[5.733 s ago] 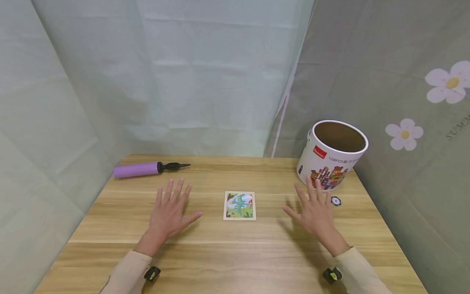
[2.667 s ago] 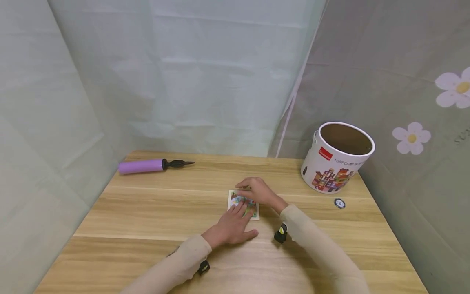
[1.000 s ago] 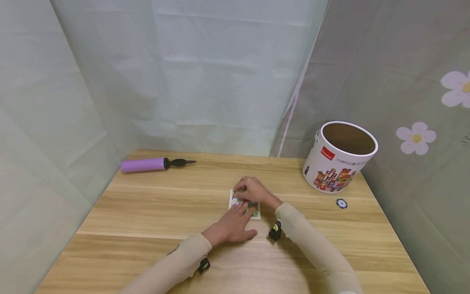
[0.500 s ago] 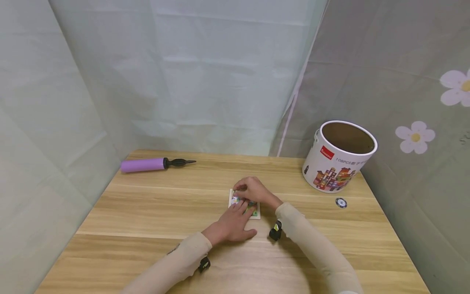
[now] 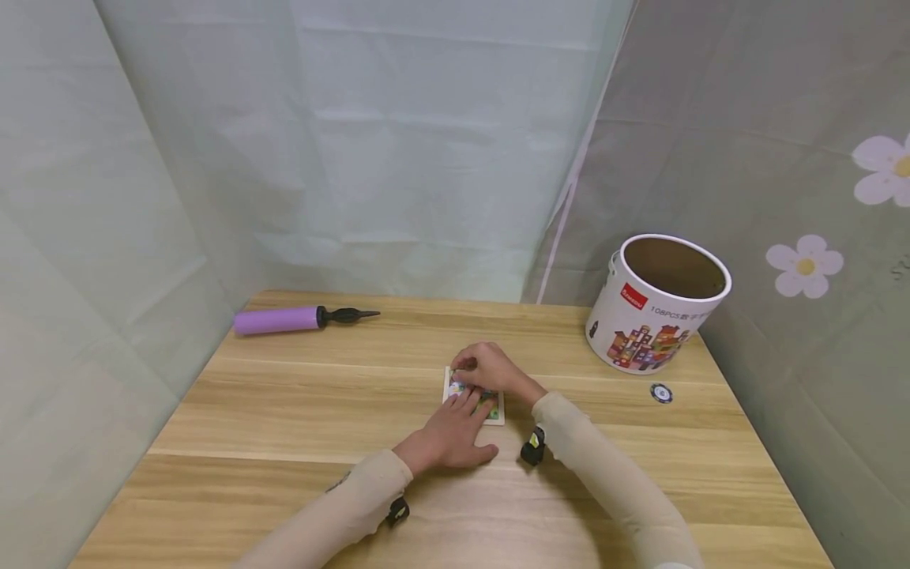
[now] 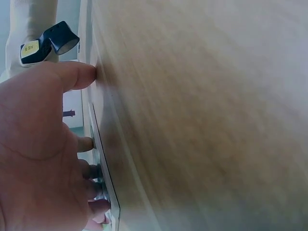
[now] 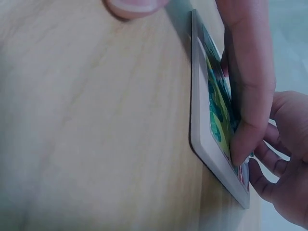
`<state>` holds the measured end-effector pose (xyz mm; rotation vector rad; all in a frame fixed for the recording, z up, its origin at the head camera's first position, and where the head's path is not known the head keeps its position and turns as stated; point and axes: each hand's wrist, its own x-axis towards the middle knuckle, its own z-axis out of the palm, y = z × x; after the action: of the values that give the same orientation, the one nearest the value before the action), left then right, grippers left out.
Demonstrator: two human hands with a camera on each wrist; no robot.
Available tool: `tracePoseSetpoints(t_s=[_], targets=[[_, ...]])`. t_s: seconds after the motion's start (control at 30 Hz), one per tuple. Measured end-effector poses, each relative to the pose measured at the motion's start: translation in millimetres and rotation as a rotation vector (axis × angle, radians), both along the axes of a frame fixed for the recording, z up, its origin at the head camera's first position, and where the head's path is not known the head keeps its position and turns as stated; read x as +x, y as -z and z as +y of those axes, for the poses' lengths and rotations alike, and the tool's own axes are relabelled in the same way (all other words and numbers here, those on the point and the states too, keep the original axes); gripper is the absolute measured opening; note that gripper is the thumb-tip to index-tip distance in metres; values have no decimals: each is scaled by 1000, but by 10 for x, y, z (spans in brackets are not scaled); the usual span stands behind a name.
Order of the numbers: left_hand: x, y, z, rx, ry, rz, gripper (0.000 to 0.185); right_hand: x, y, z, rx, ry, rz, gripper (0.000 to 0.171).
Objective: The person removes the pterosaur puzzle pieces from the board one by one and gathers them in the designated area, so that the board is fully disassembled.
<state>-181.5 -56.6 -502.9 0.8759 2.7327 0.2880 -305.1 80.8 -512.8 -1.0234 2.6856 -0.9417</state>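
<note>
Head view gives us both hands meeting on the puzzle board (image 5: 490,411); only the right wrist view shows its raised white rim flat on the table (image 5: 284,411). Left hand (image 5: 449,436) presses with straight fingers on the near side, right hand (image 5: 488,368) curls fingertips (image 7: 243,139) onto its face.

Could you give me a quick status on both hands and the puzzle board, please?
Left hand flat, fingers pressing puzzle board. Right hand curled over its far edge, fingertips on the picture. Board flat on table. Nothing in the way.
</note>
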Motion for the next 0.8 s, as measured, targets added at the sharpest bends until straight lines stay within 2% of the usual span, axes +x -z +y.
tracePoseSetpoints(t_s=[0.27,0.53,0.8], targets=[[-5,-4,9,3,2,27,84,-2,16,1,-31,-7,-6,7],[-5,44,-4,-1,15,25,82,14,17,33,-75,-9,-6,8],[-14,38,-15,-25,24,40,80,45,-145,108,-163,8,-19,11]])
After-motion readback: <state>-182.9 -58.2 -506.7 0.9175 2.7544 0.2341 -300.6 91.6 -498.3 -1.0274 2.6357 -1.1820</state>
